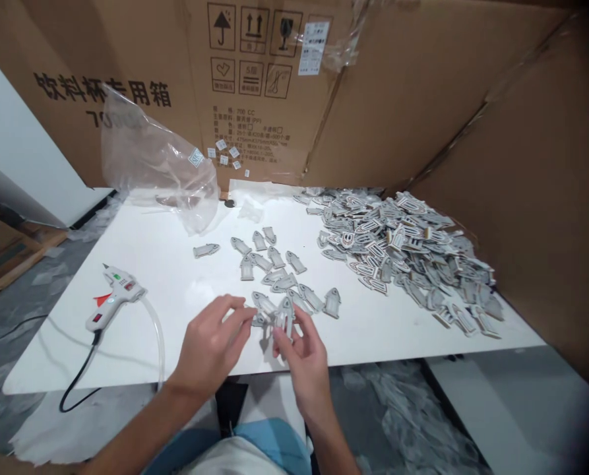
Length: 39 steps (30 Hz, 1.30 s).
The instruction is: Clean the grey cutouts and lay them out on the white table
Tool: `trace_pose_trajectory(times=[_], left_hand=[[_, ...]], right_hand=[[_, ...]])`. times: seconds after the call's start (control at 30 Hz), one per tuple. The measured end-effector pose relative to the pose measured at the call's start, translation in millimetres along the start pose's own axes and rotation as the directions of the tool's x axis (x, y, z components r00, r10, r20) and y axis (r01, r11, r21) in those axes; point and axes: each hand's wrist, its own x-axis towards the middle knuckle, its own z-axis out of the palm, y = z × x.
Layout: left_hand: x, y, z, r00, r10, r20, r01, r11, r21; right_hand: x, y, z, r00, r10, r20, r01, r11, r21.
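Observation:
My right hand (pixel 303 353) holds a small grey, flat, boat-shaped piece (pixel 285 315) between thumb and fingers, its pointed end up. Just left of it, my left hand (pixel 212 340) has its thumb and fingertips pinched together. Whatever those fingertips hold, if anything, is too small to make out. Beyond both hands, several similar grey pieces (pixel 284 282) lie loosely scattered on the white table (pixel 185 290). One of them (pixel 332 303) rests alone, to the right of my right hand.
A large pile of grey pieces (pixel 398 244) covers the table's right side. A glue gun (pixel 113 297) with a cord and a translucent glue stick (pixel 156 330) lies at left. Cardboard (pixel 398 99) walls the back and right. A clear plastic bag (pixel 160 155) leans behind.

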Motion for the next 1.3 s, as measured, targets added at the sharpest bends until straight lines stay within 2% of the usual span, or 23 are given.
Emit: trace_pose_trajectory(times=[0.13, 0.23, 0.33, 0.43, 0.53, 0.63, 0.87, 1.03, 1.17, 1.3], left_hand=[[-36.8, 16.5, 1.2, 0.997, 0.070, 0.024, -0.071, 0.994, 0.087], [-52.4, 21.1, -2.7, 0.993, 0.092, 0.073, -0.099, 0.991, 0.095], [-61.9, 21.4, -4.7, 0.984, 0.166, 0.069, -0.172, 0.981, 0.087], [-70.5, 18.9, -1.6, 0.971, 0.239, -0.014, -0.234, 0.962, 0.137], [-76.4, 17.4, 3.4, 0.965, 0.258, -0.046, -0.247, 0.954, 0.169], [-75.8, 19.2, 7.1, 0.965, 0.262, -0.031, -0.253, 0.952, 0.172], [-58.1, 32.2, 11.5, 0.978, 0.201, -0.044, -0.194, 0.972, 0.135], [-53.7, 38.3, 12.0, 0.990, 0.139, 0.004, -0.138, 0.983, 0.119], [-54.4, 39.5, 10.6, 0.992, 0.065, 0.110, -0.078, 0.989, 0.125], [-53.5, 37.7, 9.2, 0.968, -0.030, 0.249, -0.002, 0.992, 0.126]], right_hand=[[-22.1, 10.6, 17.0, 0.994, 0.052, 0.093, -0.055, 0.998, 0.033], [-34.0, 15.8, 24.3, 0.983, 0.094, 0.160, -0.107, 0.991, 0.078], [-43.6, 15.1, 29.9, 0.976, 0.096, 0.196, -0.118, 0.988, 0.102], [-51.7, 12.3, 32.6, 0.968, 0.106, 0.227, -0.133, 0.985, 0.106], [-57.7, 13.1, 31.5, 0.961, 0.112, 0.253, -0.142, 0.985, 0.101], [-60.9, 17.1, 27.8, 0.963, 0.114, 0.243, -0.137, 0.987, 0.081], [-62.3, 20.6, 19.6, 0.973, 0.127, 0.191, -0.119, 0.991, -0.057], [-62.8, 23.5, 17.4, 0.973, 0.136, 0.186, -0.129, 0.990, -0.052], [-60.5, 25.5, 17.2, 0.975, 0.157, 0.160, -0.152, 0.987, -0.044], [-58.5, 27.7, 14.7, 0.971, 0.200, 0.131, -0.197, 0.980, -0.037]])
